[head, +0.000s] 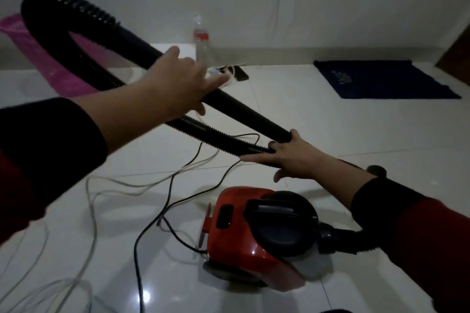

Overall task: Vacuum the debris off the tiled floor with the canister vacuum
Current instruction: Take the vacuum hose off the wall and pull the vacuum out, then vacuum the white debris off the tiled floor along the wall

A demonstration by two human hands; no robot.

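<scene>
A red canister vacuum with a black lid and handle sits on the white tiled floor at the lower middle. Its black ribbed hose loops up at the upper left and crosses itself in front of me. My left hand grips the smooth black tube end of the hose near its middle. My right hand holds that tube's lower end together with the ribbed hose where they cross. The hose also leaves the canister at the right, under my right sleeve.
Black and white cables trail loosely over the floor at left and centre. A clear plastic bottle stands by the wall, a pink bag lies at left, a dark blue mat at right. A dark phone-like object lies near the bottle.
</scene>
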